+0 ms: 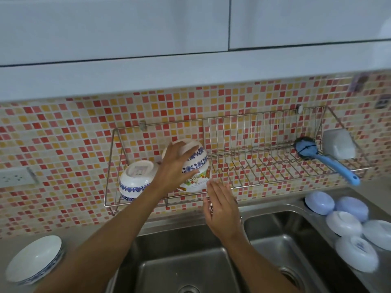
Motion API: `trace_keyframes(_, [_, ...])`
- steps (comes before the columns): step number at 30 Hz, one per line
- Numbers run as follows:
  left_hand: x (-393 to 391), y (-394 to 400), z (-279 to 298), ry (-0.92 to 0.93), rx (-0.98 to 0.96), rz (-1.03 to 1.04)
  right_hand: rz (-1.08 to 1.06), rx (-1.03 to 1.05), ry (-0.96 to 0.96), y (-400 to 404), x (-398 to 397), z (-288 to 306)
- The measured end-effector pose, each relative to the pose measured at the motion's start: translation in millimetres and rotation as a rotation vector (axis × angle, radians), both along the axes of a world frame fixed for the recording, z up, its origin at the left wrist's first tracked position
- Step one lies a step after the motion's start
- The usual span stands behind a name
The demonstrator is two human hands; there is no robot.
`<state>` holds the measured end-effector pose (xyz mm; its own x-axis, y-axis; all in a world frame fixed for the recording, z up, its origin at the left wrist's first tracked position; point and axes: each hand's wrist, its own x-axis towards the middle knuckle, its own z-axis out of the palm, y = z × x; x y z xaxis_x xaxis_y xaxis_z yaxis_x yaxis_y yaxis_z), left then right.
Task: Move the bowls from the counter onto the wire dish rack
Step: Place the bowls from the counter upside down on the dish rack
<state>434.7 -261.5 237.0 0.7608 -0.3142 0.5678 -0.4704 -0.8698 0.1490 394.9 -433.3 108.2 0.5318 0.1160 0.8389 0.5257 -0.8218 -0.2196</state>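
Note:
A wire dish rack (249, 166) hangs on the tiled wall above the sink. At its left end lies an upturned white bowl with blue flower bands (135, 180). My left hand (175, 166) grips a stack of upturned bowls (195, 166) resting in the rack: a blue-patterned one on top of a cartoon-printed one. My right hand (221, 205) hovers open just below the rack's front rail, holding nothing. Several upturned pale blue and white bowls (347, 220) sit on the counter at the right. A stack of upright white bowls (35, 260) stands on the counter at the left.
A blue dish brush (321, 157) and a white cup (338, 144) rest at the rack's right end. A steel double sink (190, 261) lies below my arms. A wall socket (15, 176) sits at the left. White cabinets hang overhead.

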Motion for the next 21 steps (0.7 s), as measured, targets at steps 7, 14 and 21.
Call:
trace_keyframes(7, [2.2, -3.3, -20.6, 0.118, 0.025, -0.017, -0.017, 0.023, -0.035, 0.9, 0.4, -0.5])
trace_keyframes(14, [10.4, 0.5, -26.2, 0.198, 0.035, -0.033, -0.005, 0.036, -0.041, 2.1, 0.7, -0.7])
trace_keyframes(21, [7.7, 1.1, -26.0, 0.212, 0.045, -0.062, 0.001, 0.058, -0.021, 3.3, -1.0, -0.9])
